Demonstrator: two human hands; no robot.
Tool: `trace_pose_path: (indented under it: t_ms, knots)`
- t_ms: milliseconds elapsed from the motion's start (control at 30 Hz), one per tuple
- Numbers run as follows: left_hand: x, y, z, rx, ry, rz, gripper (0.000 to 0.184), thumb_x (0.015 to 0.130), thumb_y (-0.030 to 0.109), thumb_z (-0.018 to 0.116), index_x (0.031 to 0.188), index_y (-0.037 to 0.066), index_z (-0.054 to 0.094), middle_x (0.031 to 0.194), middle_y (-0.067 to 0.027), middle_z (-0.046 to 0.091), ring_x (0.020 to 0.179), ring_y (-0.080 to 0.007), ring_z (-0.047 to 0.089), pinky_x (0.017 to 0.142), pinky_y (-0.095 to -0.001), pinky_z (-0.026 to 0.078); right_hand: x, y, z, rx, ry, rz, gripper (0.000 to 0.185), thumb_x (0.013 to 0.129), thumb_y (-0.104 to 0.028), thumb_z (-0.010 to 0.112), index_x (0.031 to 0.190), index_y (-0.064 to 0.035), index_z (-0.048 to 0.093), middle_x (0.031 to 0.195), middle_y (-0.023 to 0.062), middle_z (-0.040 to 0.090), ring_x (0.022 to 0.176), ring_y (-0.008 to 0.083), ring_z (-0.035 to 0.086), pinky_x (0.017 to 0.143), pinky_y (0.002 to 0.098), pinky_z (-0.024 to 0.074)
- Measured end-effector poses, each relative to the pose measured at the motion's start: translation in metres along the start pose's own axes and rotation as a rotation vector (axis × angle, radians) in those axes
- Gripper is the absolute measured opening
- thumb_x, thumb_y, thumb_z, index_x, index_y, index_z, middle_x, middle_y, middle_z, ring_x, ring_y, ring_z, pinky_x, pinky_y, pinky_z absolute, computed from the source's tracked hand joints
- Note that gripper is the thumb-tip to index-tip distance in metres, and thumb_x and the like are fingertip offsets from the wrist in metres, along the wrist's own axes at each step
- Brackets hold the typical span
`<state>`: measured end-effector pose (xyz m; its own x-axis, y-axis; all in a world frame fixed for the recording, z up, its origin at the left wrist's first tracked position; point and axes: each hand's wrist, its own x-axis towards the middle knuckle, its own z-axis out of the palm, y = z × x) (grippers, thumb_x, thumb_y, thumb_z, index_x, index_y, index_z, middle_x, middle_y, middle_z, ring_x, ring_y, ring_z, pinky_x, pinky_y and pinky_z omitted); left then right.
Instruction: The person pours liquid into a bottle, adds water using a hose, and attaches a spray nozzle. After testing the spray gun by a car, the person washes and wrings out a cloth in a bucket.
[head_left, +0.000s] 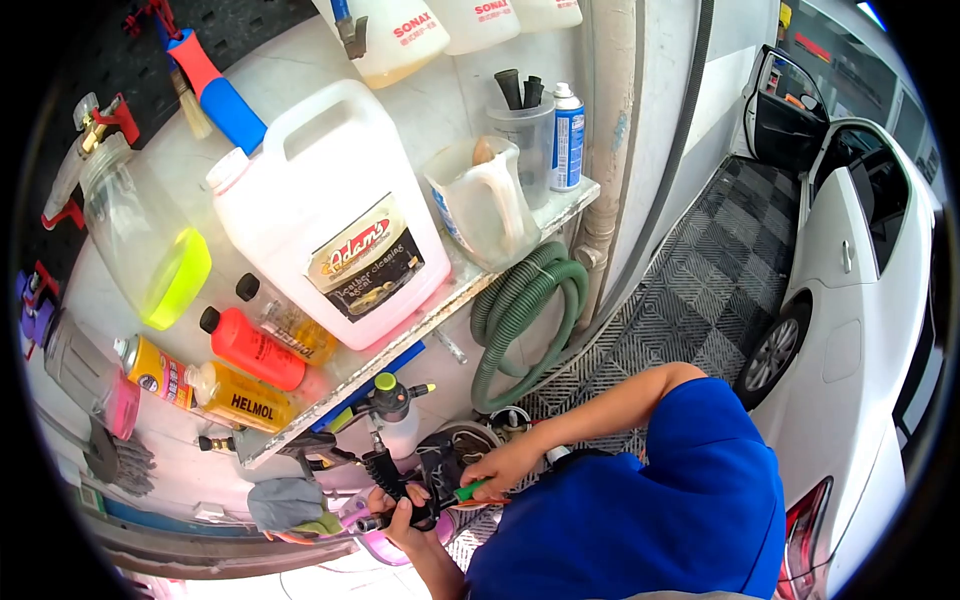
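Note:
My left hand (405, 518) is closed around a black spray gun (383, 476) with a ribbed section and a metal end. Part of the gun is hidden by the fingers. My right hand (500, 468) grips a tool with a green handle (467, 491), probably a screwdriver. Its far end meets the body of the gun near my left hand. Just beyond the hands stands a pump sprayer (395, 415) with a yellow-green cap. Below the hands shows a pink basin (385, 549), partly covered.
A shelf (385, 368) carries a white jug (335, 220), measuring jugs, a blue spray can (567, 140) and several bottles. A green hose (530, 320) hangs coiled beneath. Grey cloths (285, 503) lie at the left. A white car (850, 330) with an open door stands on the tiled floor at right.

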<state>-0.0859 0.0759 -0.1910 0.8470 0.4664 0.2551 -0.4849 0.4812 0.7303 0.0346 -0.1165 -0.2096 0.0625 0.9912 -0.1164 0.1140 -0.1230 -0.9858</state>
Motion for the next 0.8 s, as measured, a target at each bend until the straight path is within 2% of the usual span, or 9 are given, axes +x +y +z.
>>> trace_pose_path:
  t_ms: [133, 300, 333, 400, 467, 533, 600, 633, 800]
  knots:
    - [-0.005, 0.001, 0.000, 0.010, 0.005, 0.013, 0.042, 0.076, 0.003, 0.065, 0.115, -0.003, 0.050, 0.075, -0.0147, 0.057, 0.063, -0.0216, 0.055, 0.064, -0.0362, 0.049, -0.007, -0.017, -0.018, 0.073, -0.158, 0.134, 0.036, 0.088, -0.028, 0.065, 0.107, -0.0022, 0.050, 0.080, 0.0096, 0.064, 0.069, 0.0200, 0.065, 0.059, 0.0342, 0.0482]
    - [-0.010, 0.004, 0.001, 0.081, 0.106, 0.116, 0.044, 0.076, 0.004, 0.066, 0.118, 0.002, 0.051, 0.075, -0.0126, 0.056, 0.064, -0.0204, 0.053, 0.062, -0.0343, 0.047, -0.029, -0.027, -0.014, -0.532, 0.160, 0.005, 0.034, 0.091, -0.026, 0.061, 0.113, -0.0052, 0.046, 0.079, 0.0141, 0.063, 0.074, 0.0314, 0.065, 0.064, 0.0413, 0.0479]
    - [-0.010, 0.011, 0.000, 0.086, 0.105, 0.123, 0.044, 0.076, 0.004, 0.066, 0.118, 0.002, 0.051, 0.075, -0.0126, 0.056, 0.064, -0.0204, 0.053, 0.062, -0.0343, 0.047, -0.038, -0.025, -0.017, -0.534, 0.158, -0.003, 0.034, 0.091, -0.026, 0.061, 0.113, -0.0052, 0.046, 0.079, 0.0141, 0.063, 0.074, 0.0314, 0.065, 0.064, 0.0413, 0.0479]
    - [-0.013, 0.027, -0.009, 0.148, 0.177, 0.168, 0.044, 0.077, 0.005, 0.066, 0.119, 0.004, 0.052, 0.074, -0.0120, 0.056, 0.064, -0.0200, 0.053, 0.063, -0.0333, 0.045, -0.072, -0.070, -0.040, -0.390, 0.306, 0.288, 0.034, 0.091, -0.020, 0.061, 0.117, -0.0061, 0.044, 0.084, 0.0160, 0.062, 0.078, 0.0346, 0.063, 0.067, 0.0433, 0.0479]
    - [-0.024, 0.040, -0.033, 0.233, 0.333, 0.233, 0.046, 0.076, 0.009, 0.067, 0.118, 0.002, 0.052, 0.073, -0.0117, 0.055, 0.065, -0.0184, 0.052, 0.063, -0.0308, 0.044, -0.107, -0.106, -0.073, -0.515, 0.532, 0.235, 0.032, 0.091, -0.017, 0.059, 0.115, -0.0015, 0.046, 0.092, 0.0194, 0.062, 0.088, 0.0381, 0.062, 0.076, 0.0446, 0.0476]
    - [-0.030, 0.057, -0.034, 0.297, 0.496, 0.288, 0.047, 0.075, 0.011, 0.068, 0.118, 0.001, 0.051, 0.070, -0.0109, 0.055, 0.065, -0.0172, 0.052, 0.063, -0.0296, 0.044, -0.148, -0.158, -0.105, -0.844, 0.912, -0.026, 0.028, 0.089, -0.010, 0.058, 0.115, -0.0052, 0.052, 0.103, 0.0169, 0.058, 0.093, 0.0360, 0.060, 0.076, 0.0423, 0.0483]
    - [-0.047, 0.077, -0.075, 0.258, 0.413, 0.215, 0.044, 0.082, 0.005, 0.064, 0.124, 0.011, 0.055, 0.095, -0.0145, 0.067, 0.086, -0.0278, 0.065, 0.084, -0.0530, 0.055, -0.179, -0.206, -0.142, -1.276, 1.273, -0.180, 0.028, 0.081, -0.005, 0.063, 0.108, -0.0091, 0.061, 0.099, 0.0109, 0.059, 0.092, 0.0317, 0.058, 0.083, 0.0432, 0.0453]
    - [-0.045, 0.087, -0.054, 0.362, 0.453, 0.240, 0.041, 0.078, 0.001, 0.064, 0.118, 0.007, 0.056, 0.088, -0.0144, 0.065, 0.075, -0.0247, 0.062, 0.078, -0.0456, 0.058, -0.187, -0.228, -0.162, -1.579, 1.433, -0.217, 0.026, 0.076, -0.003, 0.064, 0.102, -0.0090, 0.064, 0.095, 0.0085, 0.059, 0.091, 0.0283, 0.058, 0.087, 0.0430, 0.0449]
    - [-0.055, 0.090, -0.042, 0.355, 0.616, 0.343, 0.040, 0.079, 0.000, 0.063, 0.118, 0.003, 0.055, 0.086, -0.0149, 0.064, 0.071, -0.0238, 0.061, 0.074, -0.0436, 0.059, -0.199, -0.263, -0.267, -2.238, 1.324, 0.012, 0.027, 0.073, -0.004, 0.062, 0.099, -0.0091, 0.067, 0.097, 0.0039, 0.061, 0.101, 0.0237, 0.055, 0.096, 0.0382, 0.0398]
